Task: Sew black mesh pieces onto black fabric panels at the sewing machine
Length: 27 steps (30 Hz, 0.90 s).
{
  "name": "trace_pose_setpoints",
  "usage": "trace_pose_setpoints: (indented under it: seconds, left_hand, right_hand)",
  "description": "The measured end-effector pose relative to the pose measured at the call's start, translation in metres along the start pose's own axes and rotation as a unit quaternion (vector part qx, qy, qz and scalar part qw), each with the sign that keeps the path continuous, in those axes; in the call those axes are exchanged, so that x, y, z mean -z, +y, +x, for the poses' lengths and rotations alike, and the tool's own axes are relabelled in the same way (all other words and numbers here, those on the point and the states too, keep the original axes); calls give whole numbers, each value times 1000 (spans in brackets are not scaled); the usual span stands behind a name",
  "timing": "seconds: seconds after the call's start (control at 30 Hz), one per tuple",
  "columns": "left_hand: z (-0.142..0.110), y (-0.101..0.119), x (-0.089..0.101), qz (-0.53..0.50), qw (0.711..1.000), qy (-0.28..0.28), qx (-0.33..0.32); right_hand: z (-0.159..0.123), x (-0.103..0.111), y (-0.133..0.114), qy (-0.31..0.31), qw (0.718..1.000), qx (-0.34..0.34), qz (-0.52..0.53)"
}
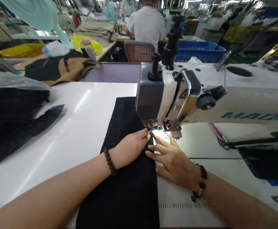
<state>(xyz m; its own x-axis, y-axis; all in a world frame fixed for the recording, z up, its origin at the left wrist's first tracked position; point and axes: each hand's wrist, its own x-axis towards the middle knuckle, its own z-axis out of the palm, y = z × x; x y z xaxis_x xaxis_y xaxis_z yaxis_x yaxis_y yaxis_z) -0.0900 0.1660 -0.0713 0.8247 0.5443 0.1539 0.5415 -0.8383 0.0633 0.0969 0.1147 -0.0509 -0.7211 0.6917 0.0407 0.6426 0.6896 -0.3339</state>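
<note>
A long strip of black fabric (126, 178) lies on the white sewing table (81, 127), running under the head of a white sewing machine (177, 95). My left hand (130, 148) rests flat on the fabric, fingers stretched toward the needle area. My right hand (172, 160) lies beside it at the fabric's right edge, fingers spread, with the fingertips pressing the cloth just in front of the lit presser foot (156, 132). Both wrists wear bead bracelets.
A pile of black fabric pieces (17, 121) sits at the table's left. The machine arm spans the right side. Beyond the table a person in a white shirt (147, 24) sits facing away, near a blue crate (198, 51), brown paper patterns and a green fan.
</note>
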Motion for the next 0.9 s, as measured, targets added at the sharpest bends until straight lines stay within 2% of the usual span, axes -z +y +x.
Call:
trace_pose_setpoints:
  seconds: [0.23, 0.37, 0.67, 0.9]
  left_hand:
    - [8, -2, 2, 15, 1000, 8, -1]
    - [10, -3, 3, -18, 1000, 16, 12]
    - [12, -4, 7, -28, 999, -9, 35]
    - [17, -1, 2, -14, 995, -62, 76]
  right_hand:
    - [3, 1, -4, 18, 999, -26, -22]
    - [4, 0, -4, 22, 999, -31, -33]
    - [6, -2, -5, 38, 998, -37, -42]
    - [5, -11, -7, 79, 993, -38, -73]
